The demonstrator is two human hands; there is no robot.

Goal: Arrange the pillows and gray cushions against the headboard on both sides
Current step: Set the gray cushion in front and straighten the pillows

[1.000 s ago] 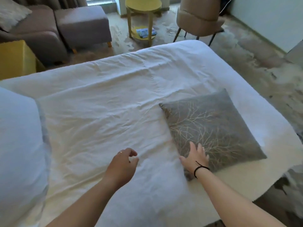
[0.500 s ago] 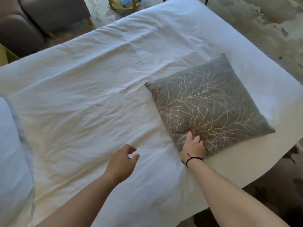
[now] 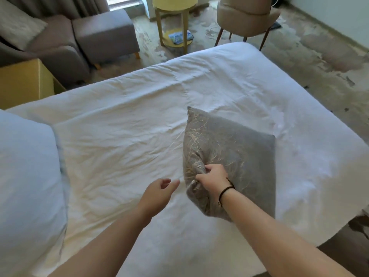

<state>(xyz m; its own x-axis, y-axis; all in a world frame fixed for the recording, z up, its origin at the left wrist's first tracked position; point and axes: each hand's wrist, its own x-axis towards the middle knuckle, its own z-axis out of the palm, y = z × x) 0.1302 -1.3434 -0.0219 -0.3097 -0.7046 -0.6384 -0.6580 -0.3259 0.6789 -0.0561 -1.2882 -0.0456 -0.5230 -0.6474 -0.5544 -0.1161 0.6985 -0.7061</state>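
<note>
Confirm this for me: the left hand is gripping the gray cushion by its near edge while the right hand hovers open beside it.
Not quite: the hands are swapped. In the head view the right hand grips the gray cushion by its near edge, while the left hand hovers open beside it.

White bed (image 3: 139, 136) (pillow (image 3: 28, 176) at left)

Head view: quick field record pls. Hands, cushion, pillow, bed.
right hand: grips gray cushion by its near-left corner, fabric bunched
gray cushion: tilted up off the bed, branch pattern showing
left hand: fingers relaxed, holds nothing, above the sheet beside the cushion
white pillow: at left edge of view
bed: white wrinkled sheet
headboard: not in view
</note>
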